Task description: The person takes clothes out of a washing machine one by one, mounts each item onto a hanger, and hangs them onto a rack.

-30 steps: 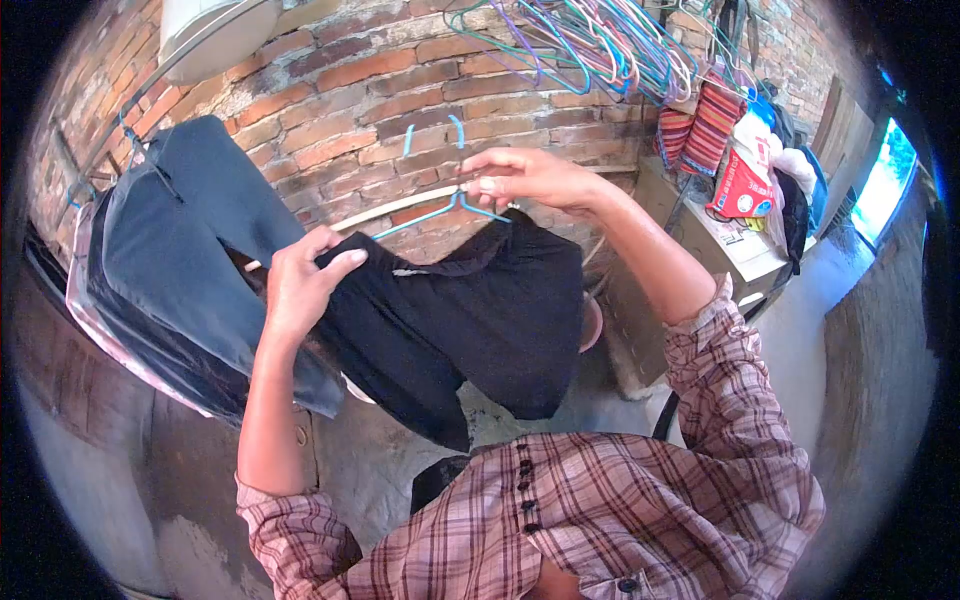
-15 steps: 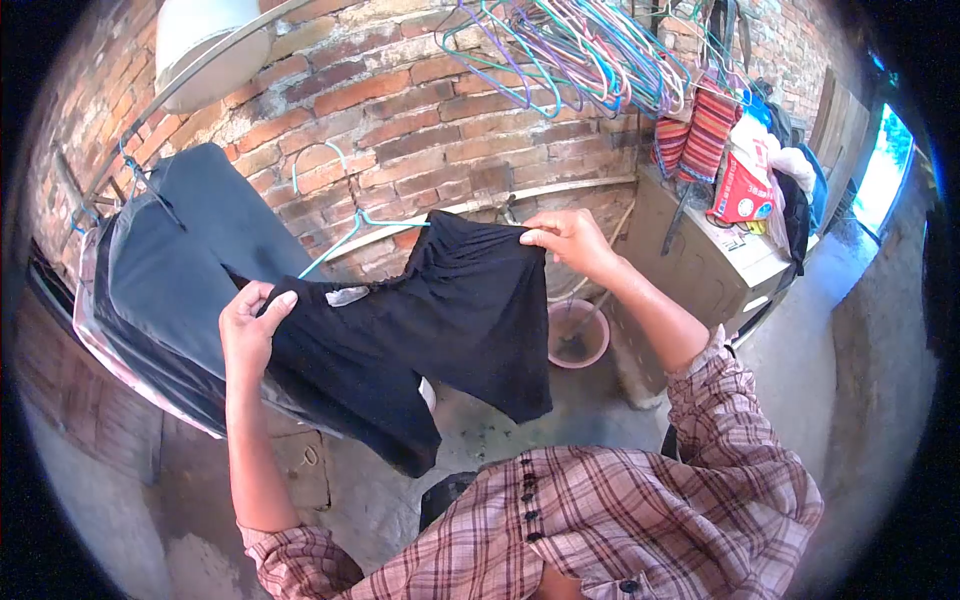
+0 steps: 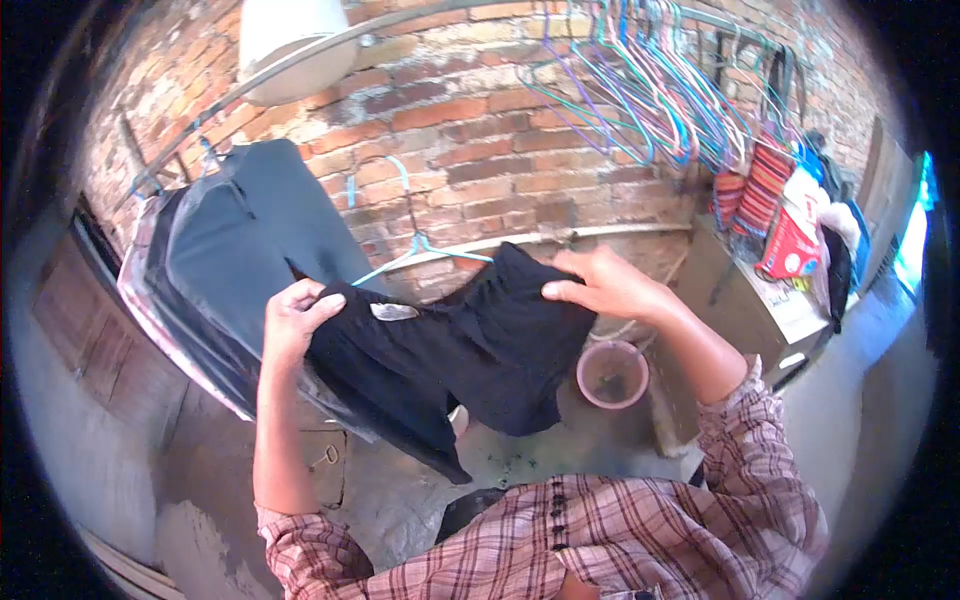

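Black shorts (image 3: 450, 350) are spread between my two hands, with a small pale label at the waistband. My left hand (image 3: 298, 315) pinches the waistband's left end. At the other end, my right hand (image 3: 608, 283) grips the waistband between thumb and fingers. A light blue hanger (image 3: 420, 245) shows above the waistband, its arms running down into the shorts and its hook upward in front of the brick wall.
Dark grey trousers (image 3: 265, 225) and other clothes hang at the left. Many coloured hangers (image 3: 670, 90) hang from the rail at upper right. A pink basin (image 3: 612, 375) stands below, beside a box-like cabinet (image 3: 740, 310) with bags on it. A white bucket (image 3: 300, 50) is at upper left.
My right hand has moved from near the hanger's neck to the waistband's right end, which first stretched out and now sits slacker. The view has shifted, so the wall and rail show more.
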The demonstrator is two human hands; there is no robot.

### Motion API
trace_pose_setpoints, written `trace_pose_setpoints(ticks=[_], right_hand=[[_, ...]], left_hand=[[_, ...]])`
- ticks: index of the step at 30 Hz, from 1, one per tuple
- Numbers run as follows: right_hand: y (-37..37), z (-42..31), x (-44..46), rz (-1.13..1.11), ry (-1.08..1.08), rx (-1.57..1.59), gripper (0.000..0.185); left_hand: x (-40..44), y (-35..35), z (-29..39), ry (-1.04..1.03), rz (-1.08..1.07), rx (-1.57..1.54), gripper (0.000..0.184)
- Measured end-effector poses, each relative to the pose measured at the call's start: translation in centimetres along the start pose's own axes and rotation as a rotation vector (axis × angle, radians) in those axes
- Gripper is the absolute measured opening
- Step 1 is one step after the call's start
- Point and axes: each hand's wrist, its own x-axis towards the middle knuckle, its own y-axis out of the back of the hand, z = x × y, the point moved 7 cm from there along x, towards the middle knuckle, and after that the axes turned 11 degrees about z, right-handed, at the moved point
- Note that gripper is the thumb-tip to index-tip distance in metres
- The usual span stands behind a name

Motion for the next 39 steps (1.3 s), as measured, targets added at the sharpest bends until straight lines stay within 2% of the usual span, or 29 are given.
trace_pose_setpoints(ticks=[1, 3, 4, 7, 8, 9, 10, 12, 13, 14, 17, 20, 25, 29, 30, 31, 34, 35, 37, 39], right_hand=[[-0.9, 0.0, 0.1, -0.146, -0.061, 0.134, 0.042], [-1.0, -3.1, 0.1, -0.337, 0.029, 0.334, 0.038], [-1.1, -3.3, 0.4, -0.350, -0.052, 0.366, 0.038], [-1.3, -4.5, 2.9, -0.268, -0.061, 0.691, 0.038], [-1.5, -4.8, 3.6, -0.225, -0.109, 0.821, 0.038], [-2.6, -3.3, 4.0, -0.361, -0.348, 0.978, 0.035], [-2.4, -3.6, 4.6, -0.305, -0.420, 1.105, 0.034], [-2.0, -6.5, 5.6, -0.200, -0.524, 1.334, 0.027], [-2.1, -7.0, 6.4, -0.158, -0.515, 1.341, 0.025], [-2.1, -7.2, 7.1, -0.116, -0.506, 1.349, 0.023], [-0.7, -9.7, 9.1, 0.016, -0.419, 1.378, 0.016], [0.8, -12.3, 11.4, 0.076, -0.275, 1.487, 0.014], [1.5, -12.8, 17.7, 0.243, -0.124, 1.360, 0.012], [0.6, -11.6, 21.7, 0.344, -0.175, 1.261, 0.011], [0.4, -10.9, 22.6, 0.411, -0.184, 1.188, 0.012], [-0.4, -10.1, 23.6, 0.401, -0.229, 1.143, 0.013], [-1.5, -8.6, 24.4, 0.464, -0.225, 0.927, 0.015], [-2.2, -8.4, 24.4, 0.420, -0.242, 0.993, 0.018], [-3.5, -8.2, 24.0, 0.326, -0.211, 0.836, 0.023], [-3.7, -8.5, 22.3, 0.230, -0.167, 0.666, 0.038]], left_hand=[[0.5, 0.3, 0.0, -0.074, 0.038, 0.018, 0.010], [1.2, 1.0, -0.4, -0.116, 0.055, 0.073, 0.011], [1.6, 1.5, -0.8, -0.131, 0.075, 0.048, 0.011], [2.4, 2.9, -1.3, -0.186, 0.163, 0.023, 0.011], [2.6, 3.2, -1.0, -0.213, 0.218, 0.045, 0.011], [2.8, 3.5, -0.9, -0.240, 0.271, 0.066, 0.011], [4.0, 4.0, -2.8, -0.175, 0.250, 0.064, 0.025], [3.4, 3.3, 0.3, -0.403, 0.414, 0.333, 0.042], [3.1, 3.0, 1.7, -0.515, 0.499, 0.468, 0.050], [4.3, 3.4, 0.5, -0.429, 0.401, 0.402, 0.066], [4.5, 4.1, -2.1, -0.271, 0.552, 0.195, 0.065], [3.2, 2.2, -3.3, -0.164, 0.441, 0.071, 0.065], [0.5, -2.9, -4.5, 0.076, 0.148, -0.073, 0.058], [-0.9, -7.2, -6.5, 0.228, -0.131, -0.397, 0.064], [-1.5, -8.0, -5.6, 0.213, -0.171, -0.400, 0.065], [-2.7, -8.8, -4.3, 0.284, -0.220, -0.460, 0.065], [-3.2, -10.5, -5.2, 0.256, -0.323, -0.516, 0.066], [-3.5, -10.9, -5.2, 0.263, -0.354, -0.529, 0.067], [-3.7, -11.3, -5.7, 0.262, -0.360, -0.515, 0.068], [-3.7, -11.6, -7.4, 0.245, -0.320, -0.464, 0.069]])
